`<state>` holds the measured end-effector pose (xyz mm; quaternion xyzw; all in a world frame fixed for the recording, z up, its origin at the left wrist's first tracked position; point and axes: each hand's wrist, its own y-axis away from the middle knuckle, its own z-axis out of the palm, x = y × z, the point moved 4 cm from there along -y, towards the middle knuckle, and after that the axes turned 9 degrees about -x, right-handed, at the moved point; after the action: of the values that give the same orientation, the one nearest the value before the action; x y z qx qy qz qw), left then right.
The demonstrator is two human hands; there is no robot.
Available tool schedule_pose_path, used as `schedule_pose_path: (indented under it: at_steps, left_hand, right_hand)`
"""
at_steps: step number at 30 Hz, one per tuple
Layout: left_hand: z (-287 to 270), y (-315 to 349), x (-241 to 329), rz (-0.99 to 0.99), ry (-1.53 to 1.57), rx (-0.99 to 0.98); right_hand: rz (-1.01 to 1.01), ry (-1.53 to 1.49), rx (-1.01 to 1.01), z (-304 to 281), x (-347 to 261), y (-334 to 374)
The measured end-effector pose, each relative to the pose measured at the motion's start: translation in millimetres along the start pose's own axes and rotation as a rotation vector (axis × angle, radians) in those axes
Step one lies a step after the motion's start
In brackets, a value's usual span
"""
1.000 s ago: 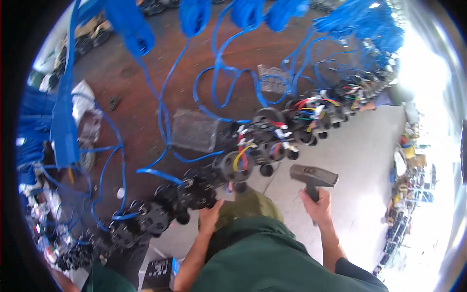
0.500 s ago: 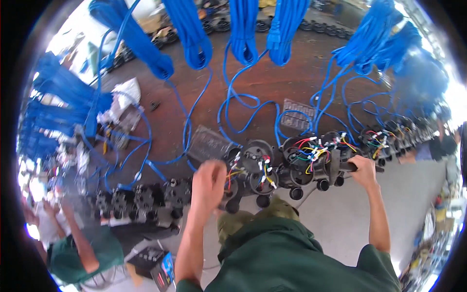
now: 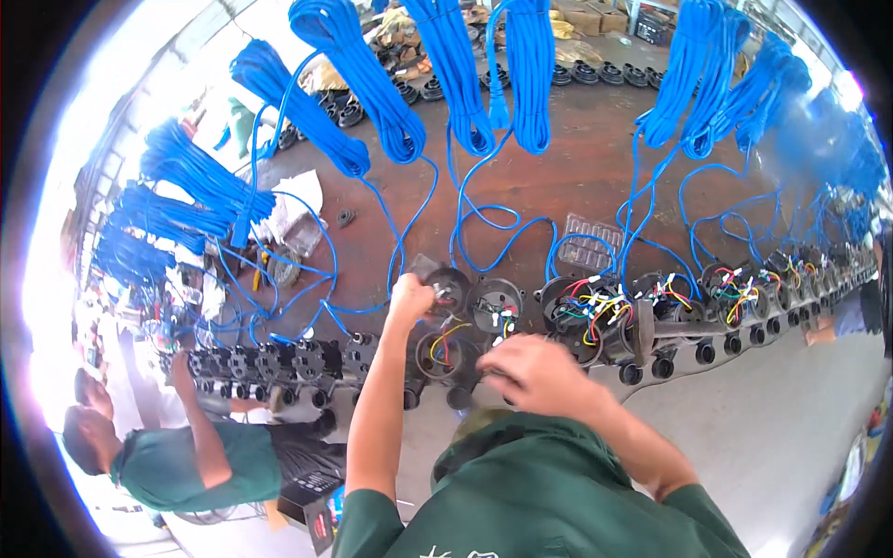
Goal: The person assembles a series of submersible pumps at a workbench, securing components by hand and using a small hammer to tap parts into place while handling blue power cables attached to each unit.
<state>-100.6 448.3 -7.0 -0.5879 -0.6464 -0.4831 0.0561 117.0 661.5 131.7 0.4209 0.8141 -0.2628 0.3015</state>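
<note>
My left hand is closed at the left rim of a black round housing at the table's near edge, fingers curled against it. Just below stands another black housing with yellow and red wires. My right hand is smeared by motion in front of my body, fingers bent over a dark part whose shape I cannot make out. Between and beyond the hands sits an open black housing with short wires and white connectors. To the right, a larger housing carries a tangle of coloured wires.
Bundles of blue cable hang above the brown table, their tails running to the housings. A clear plastic tray lies behind them. Rows of black housings extend both ways along the near edge. A co-worker sits at the left.
My right hand has left the dark bar at the right and swung left to the front of my body. My left hand has moved farther onto the table, to a housing's rim. The view has shifted.
</note>
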Motion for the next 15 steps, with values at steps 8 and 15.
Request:
schedule_pose_path:
  at_steps: [8,15]
  left_hand:
    - [-44.0,92.8,-5.9,0.568,0.316,0.389]
    - [-30.4,138.9,-0.3,0.786,0.276,0.45]
  right_hand:
    - [0.231,0.456,-0.04,70.2,49.6,-70.0]
    - [0.559,-0.201,0.157,19.1,106.5,-86.1]
